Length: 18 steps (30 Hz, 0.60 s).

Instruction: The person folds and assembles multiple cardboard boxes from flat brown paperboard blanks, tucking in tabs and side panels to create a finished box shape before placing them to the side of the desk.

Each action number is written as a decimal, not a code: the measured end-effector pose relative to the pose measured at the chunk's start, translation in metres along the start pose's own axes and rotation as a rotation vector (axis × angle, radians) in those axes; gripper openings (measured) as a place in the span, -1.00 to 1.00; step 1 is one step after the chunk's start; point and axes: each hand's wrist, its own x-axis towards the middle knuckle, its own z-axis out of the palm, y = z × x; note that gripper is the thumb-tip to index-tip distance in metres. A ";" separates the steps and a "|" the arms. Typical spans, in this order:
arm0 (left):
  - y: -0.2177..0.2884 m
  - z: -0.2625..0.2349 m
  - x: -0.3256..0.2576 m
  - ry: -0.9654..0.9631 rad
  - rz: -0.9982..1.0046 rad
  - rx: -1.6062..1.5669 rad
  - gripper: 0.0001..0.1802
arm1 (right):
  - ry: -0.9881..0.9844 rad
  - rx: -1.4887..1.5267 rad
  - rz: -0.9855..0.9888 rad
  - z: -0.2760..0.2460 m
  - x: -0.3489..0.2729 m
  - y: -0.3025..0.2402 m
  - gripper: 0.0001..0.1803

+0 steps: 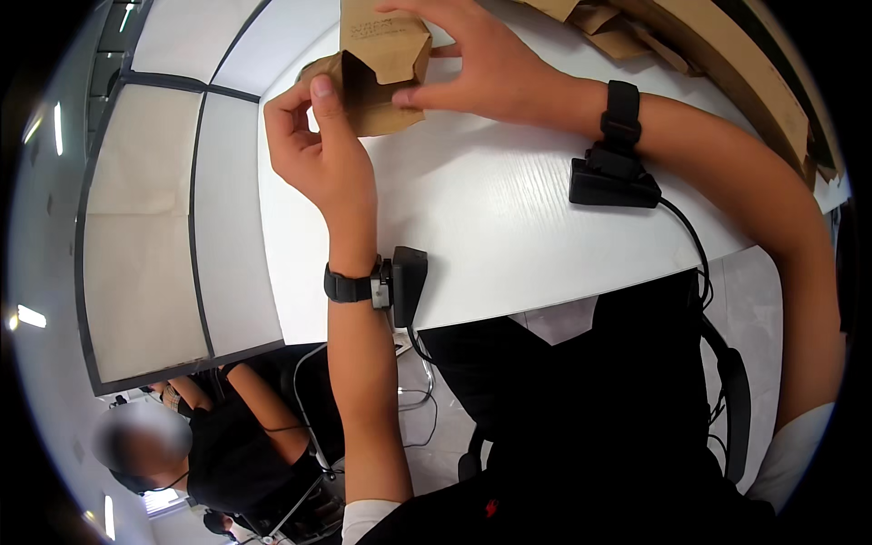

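Note:
A small brown cardboard box with print on its upper face is at the far edge of the white table. Its near end gapes, showing a dark inside, and flaps stick out around the opening. At the box's left, my left hand pinches a side flap between thumb and fingers. My right hand reaches round the box from the right, its thumb at the lower edge of the opening and its fingers along the far side. The top of the box is cut off by the picture's edge.
Flattened cardboard pieces and a long carton lie at the table's far right. Black devices with cables are strapped to both wrists. A white partition borders the table's left; beyond it sits another person.

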 end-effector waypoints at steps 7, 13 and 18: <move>0.005 0.010 -0.005 -0.015 -0.024 -0.191 -0.79 | 0.112 -0.008 -0.021 -0.007 0.003 0.000 -0.49; -0.001 0.005 0.001 0.013 0.146 -0.227 -0.87 | 0.143 0.148 0.054 -0.002 0.003 -0.002 -0.70; 0.002 0.001 0.003 -0.038 0.142 -0.107 -0.84 | 0.132 0.162 -0.014 0.002 0.003 0.005 -0.75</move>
